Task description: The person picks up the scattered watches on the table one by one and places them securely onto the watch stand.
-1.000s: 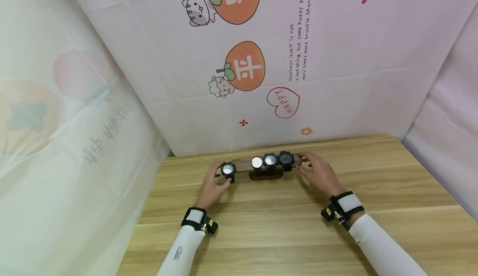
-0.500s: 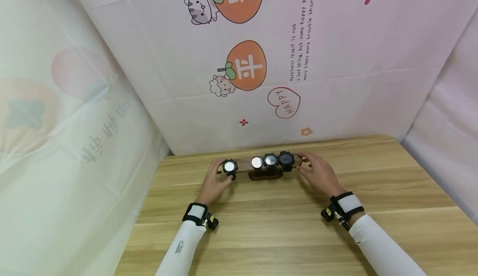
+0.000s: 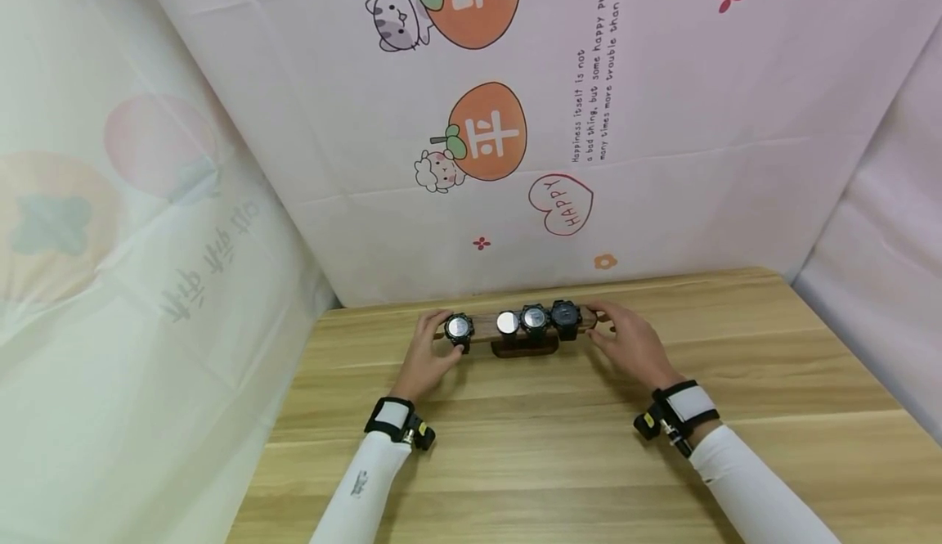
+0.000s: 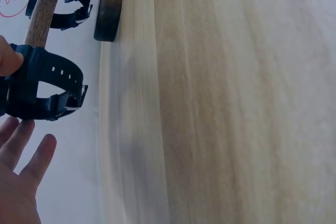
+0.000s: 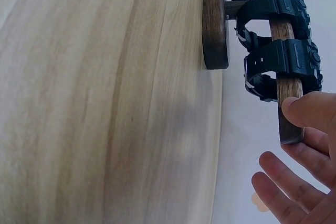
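Observation:
A dark wooden watch stand with a long bar and a short base stands near the back of the table. My left hand pinches a black watch at the bar's left end; in the left wrist view this watch has its buckled strap looped round the bar. My right hand grips the bar's right end, thumb and fingers on the bare wood. Between the hands sit three more watches: a light-faced one, a silver-faced one and a dark-faced one.
The wood-grain table stretches forward of the stand toward the person. A white printed cloth hangs behind the table's back edge, and more cloth closes off the left side.
My left hand has moved slightly right, sliding its watch from the bar's left tip further along the bar. My right hand keeps its grip on the other end.

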`<state>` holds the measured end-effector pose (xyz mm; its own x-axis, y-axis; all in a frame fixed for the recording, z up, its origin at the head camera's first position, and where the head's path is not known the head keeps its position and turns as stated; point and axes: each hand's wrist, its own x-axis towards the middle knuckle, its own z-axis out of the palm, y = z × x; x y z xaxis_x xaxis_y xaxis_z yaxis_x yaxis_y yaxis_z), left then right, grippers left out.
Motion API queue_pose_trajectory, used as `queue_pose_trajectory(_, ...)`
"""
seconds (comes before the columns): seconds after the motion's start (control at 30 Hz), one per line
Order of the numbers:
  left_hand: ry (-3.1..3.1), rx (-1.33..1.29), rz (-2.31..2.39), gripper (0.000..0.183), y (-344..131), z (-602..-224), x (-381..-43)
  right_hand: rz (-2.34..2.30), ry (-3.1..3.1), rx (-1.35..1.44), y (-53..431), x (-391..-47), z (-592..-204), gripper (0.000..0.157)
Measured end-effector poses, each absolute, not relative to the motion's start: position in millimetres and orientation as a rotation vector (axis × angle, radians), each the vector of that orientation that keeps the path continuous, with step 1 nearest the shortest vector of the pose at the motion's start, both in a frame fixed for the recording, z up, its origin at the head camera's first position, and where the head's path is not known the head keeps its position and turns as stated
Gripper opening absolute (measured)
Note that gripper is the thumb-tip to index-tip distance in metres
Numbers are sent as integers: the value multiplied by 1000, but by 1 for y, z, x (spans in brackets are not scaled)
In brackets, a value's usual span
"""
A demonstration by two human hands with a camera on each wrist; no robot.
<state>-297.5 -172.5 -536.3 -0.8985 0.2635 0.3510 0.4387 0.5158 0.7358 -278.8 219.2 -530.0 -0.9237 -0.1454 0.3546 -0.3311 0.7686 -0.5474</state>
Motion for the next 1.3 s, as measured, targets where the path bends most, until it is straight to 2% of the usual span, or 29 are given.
queue_pose_trajectory(1.3, -2601, -672, -1245, 68, -158, -537, -302, 877, -2684, 359, 221, -280, -532, 51)
